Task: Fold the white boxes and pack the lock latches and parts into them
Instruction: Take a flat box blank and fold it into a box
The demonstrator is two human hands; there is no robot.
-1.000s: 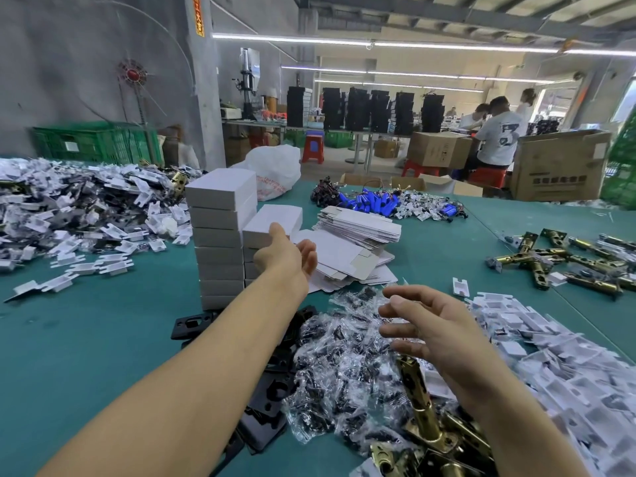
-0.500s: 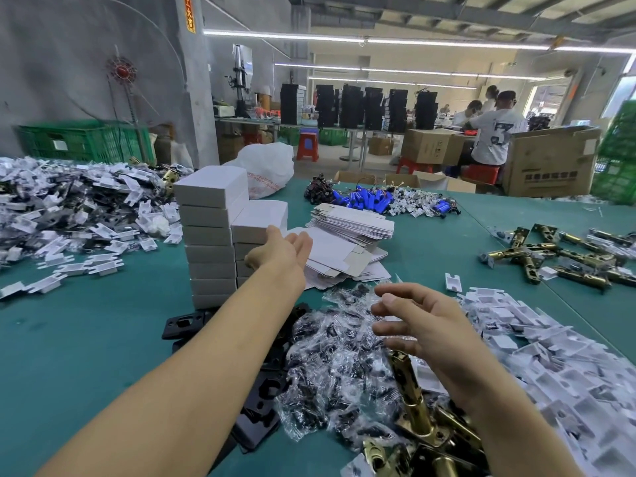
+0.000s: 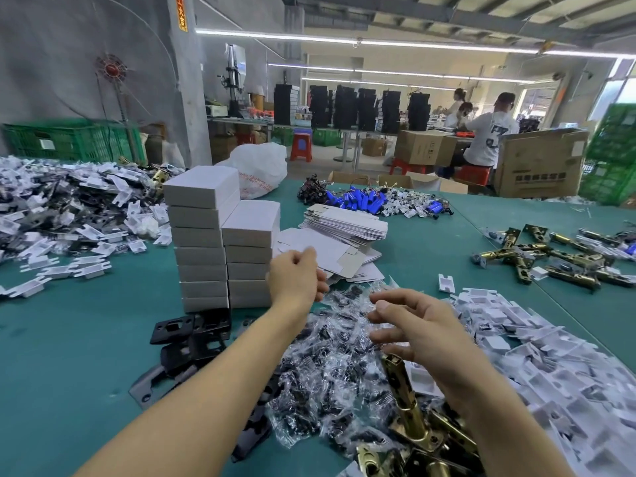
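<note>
Two stacks of folded white boxes stand left of centre on the green table. Behind my hands lie a pile of flat box blanks and a loose flat blank. My left hand has its fingers curled at the near edge of that loose blank and seems to pinch it. My right hand hovers with relaxed, spread fingers over a heap of clear bags of black screws, holding nothing. Brass lock latches lie under my right forearm.
Black strike plates lie in front of the box stacks. White plastic parts are heaped at the right and far left. More brass latches lie at the right, blue parts at the back. People sit beyond the table.
My left hand has drawn back from the flat blanks towards me and its fingers have curled. My right hand stays over the screw bags, shifted a little to the left.
</note>
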